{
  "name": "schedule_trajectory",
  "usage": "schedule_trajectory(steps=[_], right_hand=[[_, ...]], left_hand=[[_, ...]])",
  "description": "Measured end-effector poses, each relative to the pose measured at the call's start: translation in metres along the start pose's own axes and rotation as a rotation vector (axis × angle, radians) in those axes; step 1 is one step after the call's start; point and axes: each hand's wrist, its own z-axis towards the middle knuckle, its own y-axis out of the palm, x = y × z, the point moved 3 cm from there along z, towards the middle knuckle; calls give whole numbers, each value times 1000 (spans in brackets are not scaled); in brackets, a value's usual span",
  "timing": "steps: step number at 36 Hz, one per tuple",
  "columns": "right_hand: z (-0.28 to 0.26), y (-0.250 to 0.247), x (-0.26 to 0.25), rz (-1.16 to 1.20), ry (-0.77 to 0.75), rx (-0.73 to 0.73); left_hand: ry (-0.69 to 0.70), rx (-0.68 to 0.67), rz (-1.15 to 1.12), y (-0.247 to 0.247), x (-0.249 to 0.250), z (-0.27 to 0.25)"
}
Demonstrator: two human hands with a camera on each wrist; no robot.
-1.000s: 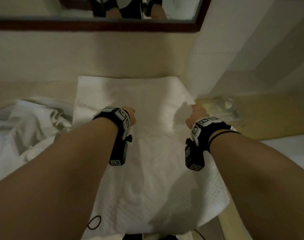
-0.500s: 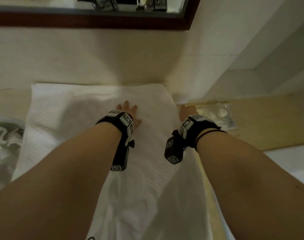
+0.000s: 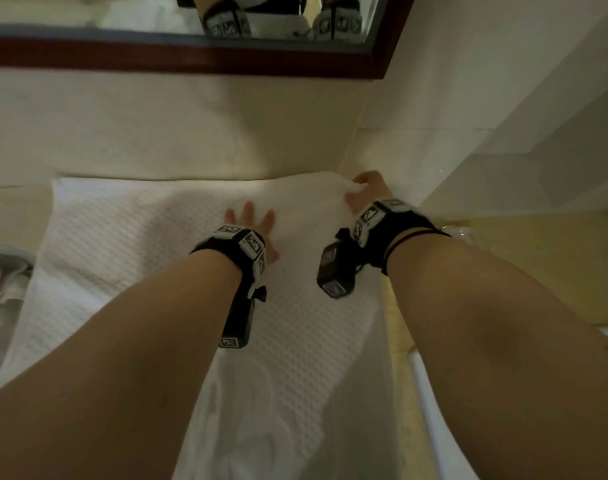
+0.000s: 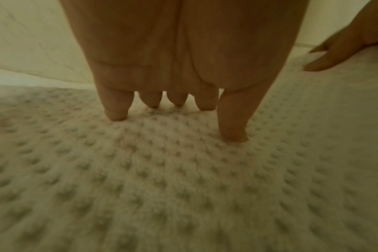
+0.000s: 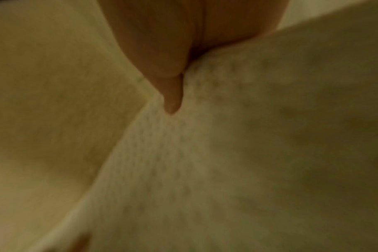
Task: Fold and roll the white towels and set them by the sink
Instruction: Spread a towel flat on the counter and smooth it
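— Position of the white towel (image 3: pixel 150 258)?
— Spread flat on the bench (image 3: pixel 555 271), far edge against the wall under the mirror (image 3: pixel 191 57); near end hanging over the front edge toward the camera; waffle texture plain in the left wrist view (image 4: pixel 183 187).
— State of the left hand (image 3: pixel 252 225)?
— Laid flat on the towel near its middle; fingers (image 4: pixel 117 109) straight and slightly spread, tips pressing into the weave; thumb also down on the cloth; nothing gripped.
— And the right hand (image 3: pixel 366 192)?
— At the towel's far right corner, hard by the wall; fingers curled, pinching the corner, cloth bunched and lifted slightly there; right wrist view (image 5: pixel 162 51) blurred, showing only one fingertip against the towel edge (image 5: pixel 248 153).
— Relation of the two hands?
— Apart, both on the same towel; left toward the centre, right at the corner.
— Anything else noted?
— Crumpled pale linen (image 3: pixel 1 289) at the left edge, beside the towel; wrist cameras reflected in the mirror.
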Motion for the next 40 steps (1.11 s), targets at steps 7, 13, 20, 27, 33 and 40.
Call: schedule_trajectory(steps=[7,13,20,27,33,40], right_hand=[[20,14,-1,-151,-25,200],[-8,60,-9,-661,-258,33],[-17,134,-5,-796,-180,-280],[2,139,-19,-838,-134,-239],[3,138,-26,-850,-73,-222],[-35,172,-57,-787,-53,-221]], left_hand=[[-7,2,6,-2,-7,18],[58,29,19,-3,-10,-1],[-28,106,-32,7,-84,-2],[-87,115,-60,-7,-130,2],[-57,98,-79,-13,-134,6],[-54,154,-76,-4,-149,-7]])
